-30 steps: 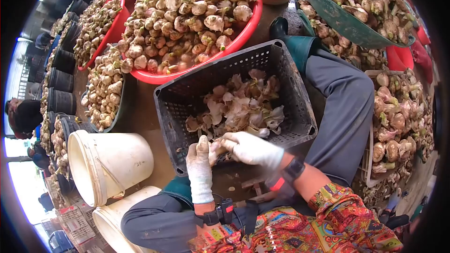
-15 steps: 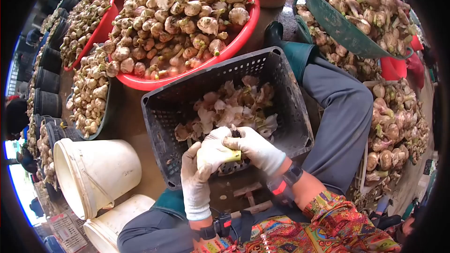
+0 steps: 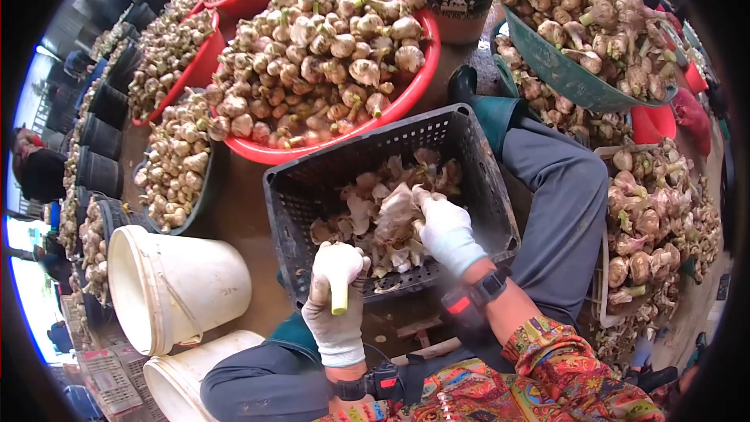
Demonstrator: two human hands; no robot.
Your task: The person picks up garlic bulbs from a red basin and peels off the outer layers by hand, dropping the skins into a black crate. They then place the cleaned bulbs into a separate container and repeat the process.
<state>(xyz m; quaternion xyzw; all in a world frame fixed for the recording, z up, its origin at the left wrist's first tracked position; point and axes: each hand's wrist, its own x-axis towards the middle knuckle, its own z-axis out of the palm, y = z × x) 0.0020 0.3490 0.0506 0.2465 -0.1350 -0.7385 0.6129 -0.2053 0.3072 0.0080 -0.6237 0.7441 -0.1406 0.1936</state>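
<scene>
My left hand [image 3: 334,320], in a white glove with dirty fingers, is closed around a garlic bulb [image 3: 337,264]. The bulb looks white and smooth, its cut pale-green stem pointing down toward me. Over the black crate [image 3: 285,211], my right hand [image 3: 449,230], gloved too, has its fingers closed on a piece of papery garlic skin [image 3: 398,211]. Loose skins [image 3: 361,211] lie in a heap beneath it inside the crate. The crate stands tilted between my legs, with slotted walls.
Beyond the crate is a red tub [image 3: 426,82] heaped with unpeeled garlic. A green basin [image 3: 547,66] of garlic stands at the upper right, and a white crate [image 3: 603,266] of more bulbs beside my leg. White buckets [image 3: 203,277] lie tipped at the left.
My hands have moved apart. The left keeps the garlic bulb, now turned stem down; the right has carried skin off the bulb, away over the crate. The view has shifted slightly.
</scene>
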